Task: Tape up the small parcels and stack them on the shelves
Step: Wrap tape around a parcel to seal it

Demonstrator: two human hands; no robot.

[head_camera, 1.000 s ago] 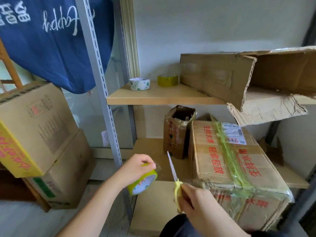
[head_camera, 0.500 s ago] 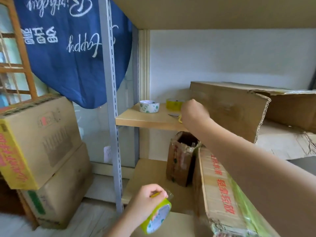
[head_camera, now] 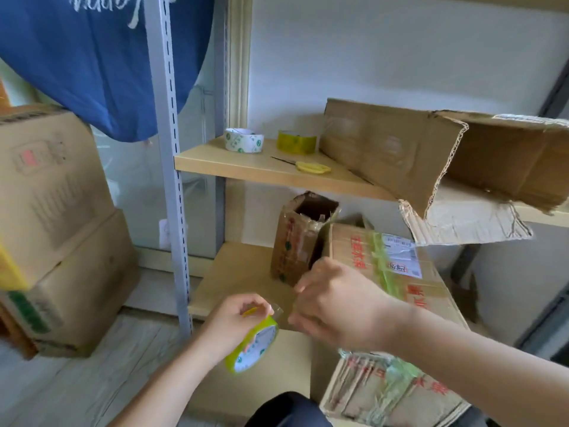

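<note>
- My left hand (head_camera: pixel 234 328) grips the tape roll (head_camera: pixel 252 349), fingers curled over its rim, so the loose end faces my other hand.
- My right hand (head_camera: pixel 335 306) reaches toward that end with fingers bent; it is blurred, and I cannot tell whether it pinches tape yet.
- The taped parcel (head_camera: pixel 431 300) sits just right of my hands on the lower shelf (head_camera: pixel 234 272), a small open box (head_camera: pixel 300 241) touching its far corner.
- I judge the scissors (head_camera: pixel 311 167) lie near the upper shelf (head_camera: pixel 246 166) edge for easy reach.
- Bare shelf lies left of the small box; the torn carton (head_camera: pixel 431 158) overhangs above, limiting headroom.
</note>
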